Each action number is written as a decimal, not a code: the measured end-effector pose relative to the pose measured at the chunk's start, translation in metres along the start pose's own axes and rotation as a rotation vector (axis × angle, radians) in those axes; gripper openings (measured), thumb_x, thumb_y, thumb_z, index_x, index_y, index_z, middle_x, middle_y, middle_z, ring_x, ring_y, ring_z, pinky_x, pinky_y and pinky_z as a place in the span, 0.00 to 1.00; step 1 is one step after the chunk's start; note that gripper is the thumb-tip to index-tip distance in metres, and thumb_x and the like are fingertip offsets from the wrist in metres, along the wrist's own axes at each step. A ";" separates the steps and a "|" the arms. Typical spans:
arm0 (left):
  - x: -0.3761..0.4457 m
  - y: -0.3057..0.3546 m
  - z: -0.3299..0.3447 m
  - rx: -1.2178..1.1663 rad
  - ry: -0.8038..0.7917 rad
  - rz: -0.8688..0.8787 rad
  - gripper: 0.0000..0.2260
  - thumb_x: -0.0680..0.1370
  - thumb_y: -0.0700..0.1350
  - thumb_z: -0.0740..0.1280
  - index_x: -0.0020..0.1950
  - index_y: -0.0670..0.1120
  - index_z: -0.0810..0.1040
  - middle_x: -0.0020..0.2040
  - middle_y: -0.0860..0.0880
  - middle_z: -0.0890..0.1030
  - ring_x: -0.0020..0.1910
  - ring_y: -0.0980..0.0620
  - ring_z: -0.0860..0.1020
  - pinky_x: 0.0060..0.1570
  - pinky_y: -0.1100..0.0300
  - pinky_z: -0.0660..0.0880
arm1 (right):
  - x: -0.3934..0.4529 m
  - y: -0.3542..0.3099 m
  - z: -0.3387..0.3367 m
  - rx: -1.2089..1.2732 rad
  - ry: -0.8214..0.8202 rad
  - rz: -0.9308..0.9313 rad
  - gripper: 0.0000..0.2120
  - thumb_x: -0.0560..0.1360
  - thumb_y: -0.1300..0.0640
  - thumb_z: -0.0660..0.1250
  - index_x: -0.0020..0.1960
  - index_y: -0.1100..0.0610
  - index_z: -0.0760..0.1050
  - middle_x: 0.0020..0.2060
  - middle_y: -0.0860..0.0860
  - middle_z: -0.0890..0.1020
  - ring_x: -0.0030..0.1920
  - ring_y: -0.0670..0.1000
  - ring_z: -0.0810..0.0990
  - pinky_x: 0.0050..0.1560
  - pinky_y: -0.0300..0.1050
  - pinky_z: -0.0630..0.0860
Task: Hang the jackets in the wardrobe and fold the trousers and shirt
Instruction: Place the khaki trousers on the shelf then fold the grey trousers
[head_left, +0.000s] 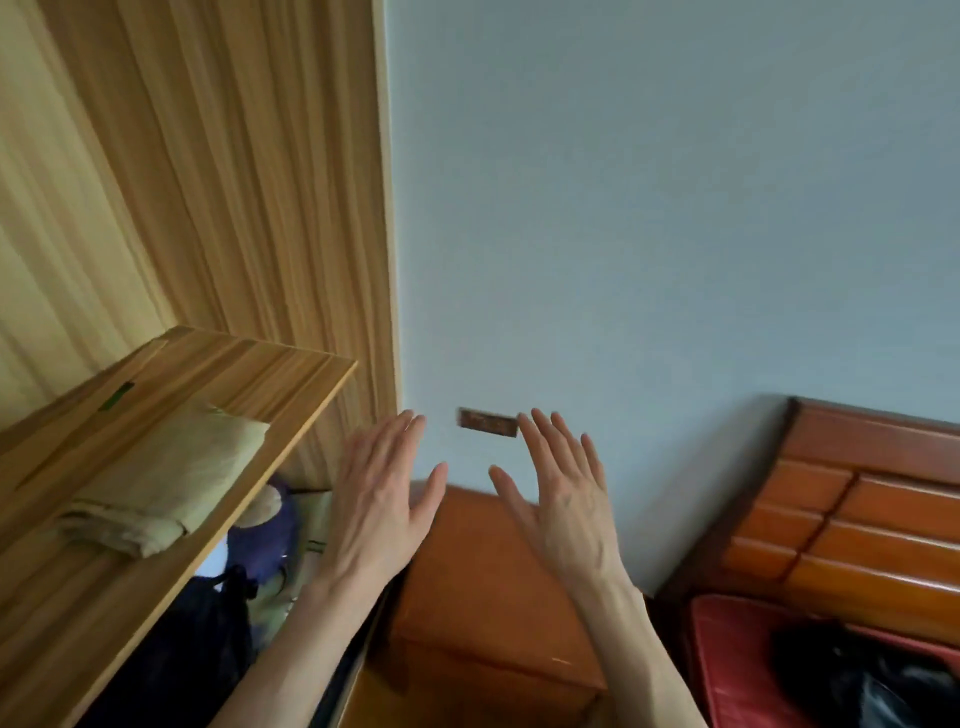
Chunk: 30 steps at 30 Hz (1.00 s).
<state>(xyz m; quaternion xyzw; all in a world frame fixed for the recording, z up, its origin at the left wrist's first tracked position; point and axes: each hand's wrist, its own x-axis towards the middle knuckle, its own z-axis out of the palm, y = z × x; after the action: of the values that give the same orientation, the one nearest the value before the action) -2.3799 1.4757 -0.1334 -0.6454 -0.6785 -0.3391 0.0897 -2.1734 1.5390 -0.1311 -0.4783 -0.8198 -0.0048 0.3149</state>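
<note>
Both of my hands are raised in front of the pale blue wall, palms away from me and fingers straight, holding nothing. My left hand (379, 499) is just right of the open wooden wardrobe (249, 208). My right hand (563, 493) is beside it, a little apart. A folded beige garment (171, 478) lies on the wardrobe shelf (291, 374). Below the shelf, dark clothing (197, 634) and a purple item (265, 540) show inside the wardrobe. A black garment (862, 675) lies on the red bed cover at the lower right.
A wooden bedside cabinet (483, 587) stands between the wardrobe and the bed. The bed's wooden headboard (857, 509) rises at the right. A small brown plate (488, 423) is fixed on the wall just above my fingertips.
</note>
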 end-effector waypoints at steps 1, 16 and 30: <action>-0.002 0.019 0.005 -0.022 -0.009 0.032 0.25 0.84 0.56 0.61 0.75 0.42 0.72 0.73 0.43 0.75 0.75 0.43 0.71 0.72 0.42 0.69 | -0.012 0.012 -0.015 -0.022 0.016 0.034 0.32 0.83 0.35 0.55 0.80 0.52 0.66 0.78 0.49 0.69 0.81 0.50 0.60 0.81 0.56 0.57; -0.142 0.312 0.071 -0.350 -0.295 0.404 0.27 0.85 0.60 0.55 0.78 0.46 0.69 0.76 0.46 0.72 0.78 0.48 0.66 0.79 0.45 0.61 | -0.289 0.143 -0.228 -0.347 0.158 0.567 0.30 0.84 0.36 0.57 0.80 0.52 0.65 0.79 0.48 0.68 0.82 0.49 0.58 0.82 0.54 0.53; -0.298 0.541 0.080 -0.666 -0.525 0.864 0.26 0.85 0.59 0.58 0.77 0.44 0.71 0.75 0.47 0.74 0.79 0.50 0.65 0.79 0.44 0.61 | -0.541 0.157 -0.366 -0.561 0.379 1.052 0.31 0.83 0.36 0.57 0.79 0.52 0.66 0.79 0.47 0.68 0.81 0.48 0.60 0.81 0.52 0.56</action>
<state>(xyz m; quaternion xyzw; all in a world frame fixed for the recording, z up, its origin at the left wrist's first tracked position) -1.8029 1.2447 -0.1744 -0.9180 -0.2120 -0.2954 -0.1582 -1.6763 1.0882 -0.1655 -0.8732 -0.3718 -0.1488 0.2777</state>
